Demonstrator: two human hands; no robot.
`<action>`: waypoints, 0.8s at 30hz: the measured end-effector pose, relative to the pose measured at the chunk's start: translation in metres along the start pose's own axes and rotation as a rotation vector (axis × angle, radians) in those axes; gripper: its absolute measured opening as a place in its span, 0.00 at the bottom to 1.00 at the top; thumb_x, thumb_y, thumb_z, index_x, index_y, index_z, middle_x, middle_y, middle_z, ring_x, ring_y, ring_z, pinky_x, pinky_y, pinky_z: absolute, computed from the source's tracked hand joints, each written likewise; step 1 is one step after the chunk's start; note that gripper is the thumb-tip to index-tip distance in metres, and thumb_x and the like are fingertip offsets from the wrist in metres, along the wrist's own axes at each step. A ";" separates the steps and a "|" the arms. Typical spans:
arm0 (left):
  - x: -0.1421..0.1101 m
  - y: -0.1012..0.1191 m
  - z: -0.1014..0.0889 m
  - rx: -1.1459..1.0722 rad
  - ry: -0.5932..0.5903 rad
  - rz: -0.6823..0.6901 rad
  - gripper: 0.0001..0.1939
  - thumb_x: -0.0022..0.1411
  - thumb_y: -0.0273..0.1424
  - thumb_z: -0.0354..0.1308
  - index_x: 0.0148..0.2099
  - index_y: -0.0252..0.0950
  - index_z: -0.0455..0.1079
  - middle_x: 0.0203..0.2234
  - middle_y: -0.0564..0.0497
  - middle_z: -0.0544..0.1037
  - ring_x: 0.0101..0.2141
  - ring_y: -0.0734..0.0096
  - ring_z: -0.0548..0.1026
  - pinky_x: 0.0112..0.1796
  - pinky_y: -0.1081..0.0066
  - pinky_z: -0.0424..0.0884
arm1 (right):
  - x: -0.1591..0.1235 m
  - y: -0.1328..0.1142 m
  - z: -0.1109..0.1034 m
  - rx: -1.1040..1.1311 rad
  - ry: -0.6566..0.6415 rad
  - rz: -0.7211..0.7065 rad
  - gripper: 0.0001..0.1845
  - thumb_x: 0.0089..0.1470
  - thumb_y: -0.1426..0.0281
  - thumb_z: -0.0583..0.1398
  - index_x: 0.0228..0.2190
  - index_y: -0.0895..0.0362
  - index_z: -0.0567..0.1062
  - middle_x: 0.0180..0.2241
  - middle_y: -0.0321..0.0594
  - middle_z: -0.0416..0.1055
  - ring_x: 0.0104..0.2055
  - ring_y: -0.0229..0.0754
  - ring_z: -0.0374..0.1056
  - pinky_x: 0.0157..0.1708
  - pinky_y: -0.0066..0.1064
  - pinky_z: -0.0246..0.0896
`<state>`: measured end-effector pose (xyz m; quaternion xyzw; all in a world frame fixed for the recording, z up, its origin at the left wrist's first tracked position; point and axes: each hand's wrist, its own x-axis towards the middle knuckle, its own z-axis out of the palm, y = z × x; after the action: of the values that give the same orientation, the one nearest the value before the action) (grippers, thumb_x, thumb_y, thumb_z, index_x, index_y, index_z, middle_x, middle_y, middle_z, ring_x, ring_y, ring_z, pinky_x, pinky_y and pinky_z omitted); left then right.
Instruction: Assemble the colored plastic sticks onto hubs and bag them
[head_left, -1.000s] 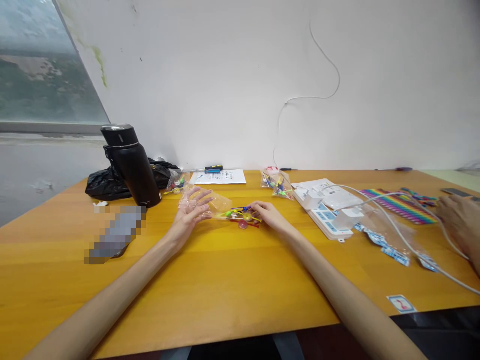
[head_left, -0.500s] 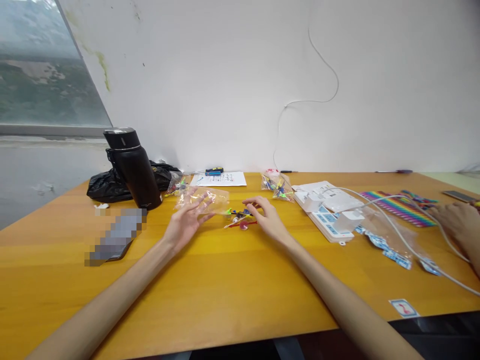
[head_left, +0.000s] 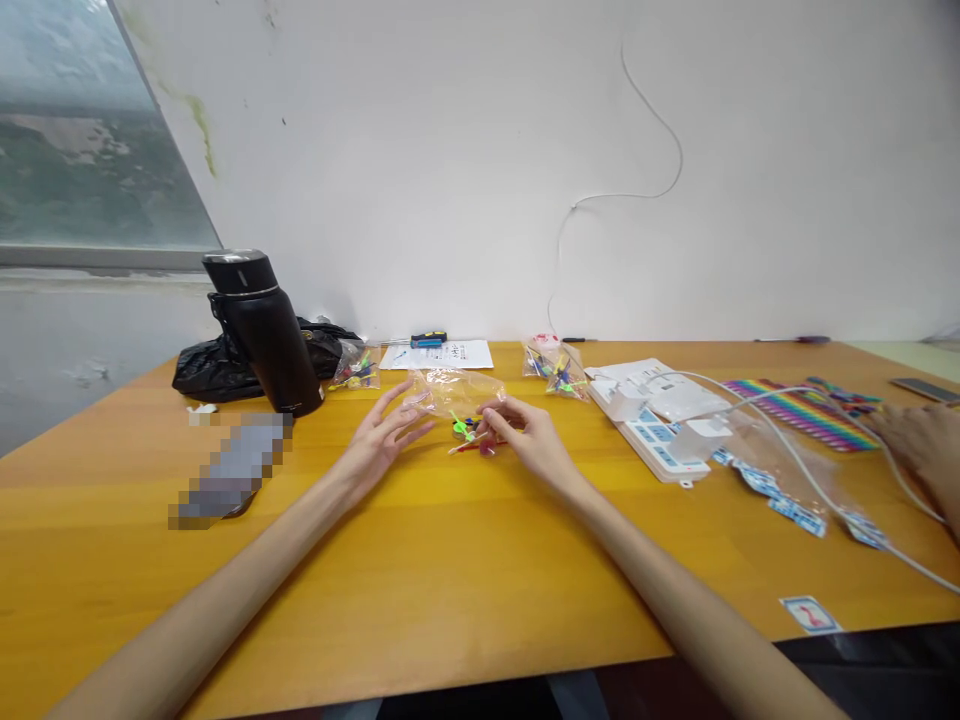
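Observation:
My left hand (head_left: 375, 450) is open, its fingers spread beside the left end of a clear plastic bag (head_left: 461, 392). The bag lies crumpled on the table between my hands. My right hand (head_left: 531, 442) has its fingertips drawn together over a small pile of coloured plastic parts; what is pinched, if anything, is hidden. Within the pile I make out a bright green piece (head_left: 463, 428) and a thin red stick (head_left: 469, 449) with a whitish tip. Darker pieces are partly covered by my right fingers.
A black bottle (head_left: 266, 335) and a phone (head_left: 236, 465) are at left. Behind are bagged parts (head_left: 559, 368), a paper sheet (head_left: 469, 354) and a screwdriver (head_left: 429, 340). At right are a power strip (head_left: 664, 450), cables, rainbow-coloured sticks (head_left: 802, 415) and another person's hand (head_left: 919, 440).
The clear bag has shifted right, away from my left hand, toward the back of the pile. My right fingers have closed in over the parts, and the green piece shows more plainly.

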<state>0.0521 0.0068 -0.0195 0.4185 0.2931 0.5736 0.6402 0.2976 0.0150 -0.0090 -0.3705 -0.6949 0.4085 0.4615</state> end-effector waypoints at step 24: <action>0.000 -0.003 0.000 0.388 -0.040 0.015 0.17 0.59 0.39 0.68 0.48 0.42 0.70 0.56 0.45 0.76 0.52 0.57 0.77 0.46 0.62 0.76 | 0.005 -0.002 -0.010 -0.333 0.190 -0.190 0.13 0.66 0.61 0.56 0.38 0.53 0.78 0.38 0.41 0.72 0.38 0.43 0.67 0.41 0.33 0.61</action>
<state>0.0533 0.0066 -0.0223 0.5476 0.3823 0.5026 0.5489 0.3056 0.0210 -0.0029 -0.4112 -0.7381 0.2060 0.4937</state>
